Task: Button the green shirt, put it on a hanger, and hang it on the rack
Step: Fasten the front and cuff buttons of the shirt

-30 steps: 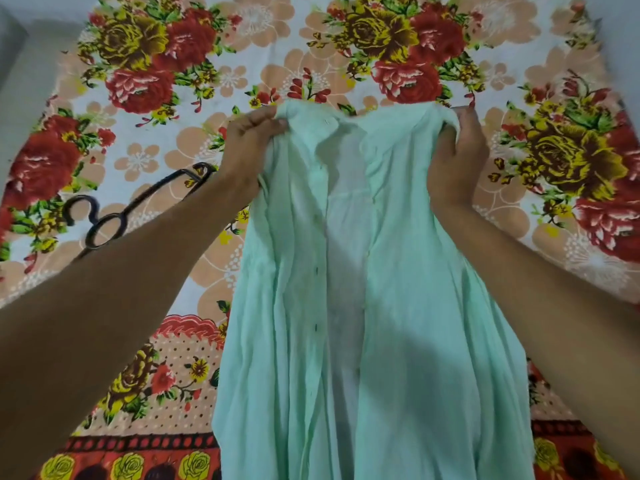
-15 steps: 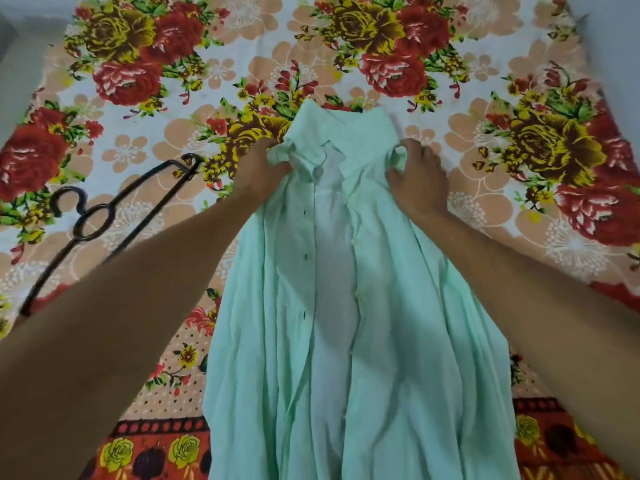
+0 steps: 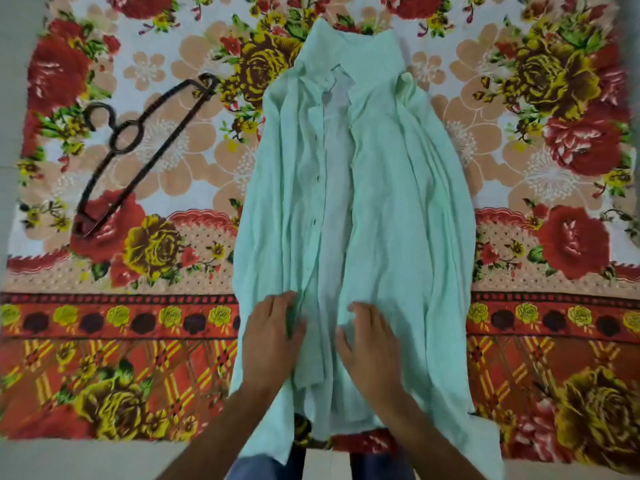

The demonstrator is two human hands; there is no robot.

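Note:
The pale green shirt [image 3: 391,202] lies flat and face up on the floral bedsheet, collar at the far end. Its front hangs open, with a row of small dark buttons down the left placket. My left hand [image 3: 272,336] rests on the lower left front panel with the fingers curled at the placket edge. My right hand [image 3: 369,344] lies flat on the lower right panel, fingers spread. A dark metal hanger [image 3: 138,150] lies on the sheet to the left of the shirt, apart from it. No rack is in view.
The floral bedsheet [image 3: 554,168] covers the whole bed. Its near edge runs along the bottom of the view, and the shirt's hem hangs over it. My blue-trousered legs [image 3: 263,467] show below. Pale floor or wall borders the left side.
Both hands let go of the collar and moved down to the shirt's lower front. The shirt, held up before, now lies spread on the bed.

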